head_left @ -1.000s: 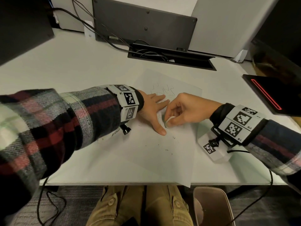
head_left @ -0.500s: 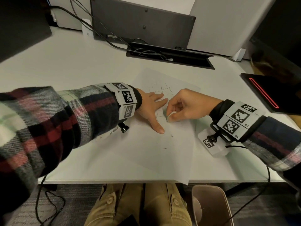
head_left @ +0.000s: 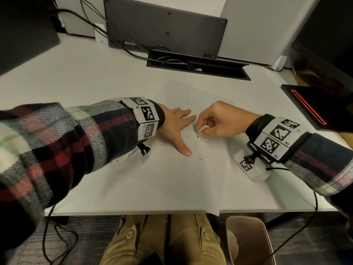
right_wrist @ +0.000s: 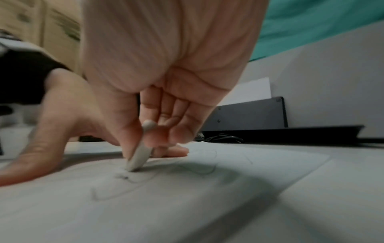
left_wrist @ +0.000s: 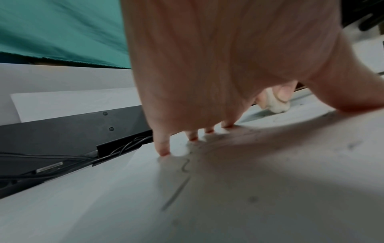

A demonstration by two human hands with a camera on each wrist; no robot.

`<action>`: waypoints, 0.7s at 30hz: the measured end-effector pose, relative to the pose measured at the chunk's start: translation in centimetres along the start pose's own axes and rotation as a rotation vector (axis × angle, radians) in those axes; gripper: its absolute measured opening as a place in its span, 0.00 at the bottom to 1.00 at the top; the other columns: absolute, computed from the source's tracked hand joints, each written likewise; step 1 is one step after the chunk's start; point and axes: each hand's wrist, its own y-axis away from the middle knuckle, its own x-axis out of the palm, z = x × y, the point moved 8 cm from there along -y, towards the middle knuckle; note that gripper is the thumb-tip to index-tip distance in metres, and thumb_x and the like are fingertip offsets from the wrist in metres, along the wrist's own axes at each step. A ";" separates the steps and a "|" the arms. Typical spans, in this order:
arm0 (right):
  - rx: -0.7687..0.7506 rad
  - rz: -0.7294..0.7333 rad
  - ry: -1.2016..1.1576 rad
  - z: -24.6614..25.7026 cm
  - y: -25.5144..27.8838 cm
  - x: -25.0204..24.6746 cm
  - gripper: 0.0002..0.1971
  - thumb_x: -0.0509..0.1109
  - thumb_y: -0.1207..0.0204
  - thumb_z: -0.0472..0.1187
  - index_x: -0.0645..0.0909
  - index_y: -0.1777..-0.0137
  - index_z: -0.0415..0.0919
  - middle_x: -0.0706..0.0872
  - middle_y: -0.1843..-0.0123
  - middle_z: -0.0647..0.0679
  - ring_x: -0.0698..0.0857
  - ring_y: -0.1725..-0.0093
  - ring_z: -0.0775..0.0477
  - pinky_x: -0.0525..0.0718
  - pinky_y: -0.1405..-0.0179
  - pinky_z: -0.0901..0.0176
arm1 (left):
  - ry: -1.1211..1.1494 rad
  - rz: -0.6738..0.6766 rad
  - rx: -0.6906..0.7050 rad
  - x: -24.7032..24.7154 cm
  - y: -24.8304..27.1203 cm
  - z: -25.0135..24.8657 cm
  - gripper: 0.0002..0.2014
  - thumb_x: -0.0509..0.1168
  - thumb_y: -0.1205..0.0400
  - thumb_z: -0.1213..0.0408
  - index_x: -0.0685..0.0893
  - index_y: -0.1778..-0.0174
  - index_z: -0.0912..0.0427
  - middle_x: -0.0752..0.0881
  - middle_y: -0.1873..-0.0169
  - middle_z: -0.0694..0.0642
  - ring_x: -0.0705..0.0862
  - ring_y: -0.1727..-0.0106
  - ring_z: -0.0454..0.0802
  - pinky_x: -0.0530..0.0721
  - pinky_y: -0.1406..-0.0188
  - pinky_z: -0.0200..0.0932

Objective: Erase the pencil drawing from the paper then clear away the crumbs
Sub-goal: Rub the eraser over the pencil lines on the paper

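Left hand (head_left: pixel 176 127) lies flat, fingers straight, pinning the white paper sheet (head_left: pixel 193 169) to the bench. The right hand (head_left: pixel 219 121) pinches a small white eraser (head_left: pixel 202 129), its grip narrow, on the pencil lines (head_left: pixel 188 104) (many remain).

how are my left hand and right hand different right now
The left hand lies flat, fingers straight, pressing the paper down; the right hand is curled, pinching an eraser. The left holds nothing; the right sets the eraser's tip on the drawing. Both are over the paper.

Paper (head_left: pixel 191 169) lying on the desk (head_left: pixel 76 83), left hand (head_left: pixel 175 127) resting on it, right hand (head_left: pixel 219 121) just beside, crumbs (head_left: pixel 191 172) lying nearer the desk's front edge
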 end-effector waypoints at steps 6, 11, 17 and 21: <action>0.013 0.043 -0.075 -0.8 0.9 0.6 0.03 0.74 0.28 0.39 0.86 0.55 0.44 0.83 0.67 0.58 0.77 0.71 0.64 0.73 0.69 0.74 | -0.010 -0.010 0.029 -0.3 -0.1 0.1 0.57 0.66 0.31 0.32 0.31 0.20 0.43 0.30 0.20 0.43 0.32 0.19 0.45 0.41 0.21 0.55; 0.006 0.052 -0.052 -1.3 0.9 1.2 0.04 0.69 0.23 0.36 0.80 0.53 0.47 0.81 0.63 0.55 0.75 0.70 0.64 0.73 0.66 0.75 | -0.015 -0.015 0.061 -1.0 -0.3 0.0 0.57 0.70 0.31 0.38 0.34 0.19 0.44 0.33 0.19 0.44 0.37 0.18 0.46 0.45 0.21 0.54; 0.011 0.021 -0.109 -1.2 1.0 0.8 0.04 0.73 0.27 0.38 0.85 0.55 0.47 0.85 0.62 0.50 0.75 0.69 0.61 0.73 0.66 0.72 | 0.019 -0.017 0.005 -0.7 -0.4 -0.5 0.55 0.67 0.32 0.33 0.34 0.20 0.39 0.34 0.19 0.45 0.38 0.18 0.49 0.49 0.21 0.56; 0.021 0.130 -0.193 -0.8 1.4 1.8 0.05 0.77 0.31 0.40 0.89 0.55 0.45 0.87 0.61 0.36 0.76 0.69 0.53 0.75 0.66 0.57 | -0.037 -0.013 -0.030 -0.4 -0.6 -1.0 0.57 0.63 0.34 0.27 0.30 0.22 0.40 0.31 0.20 0.49 0.31 0.19 0.53 0.42 0.22 0.61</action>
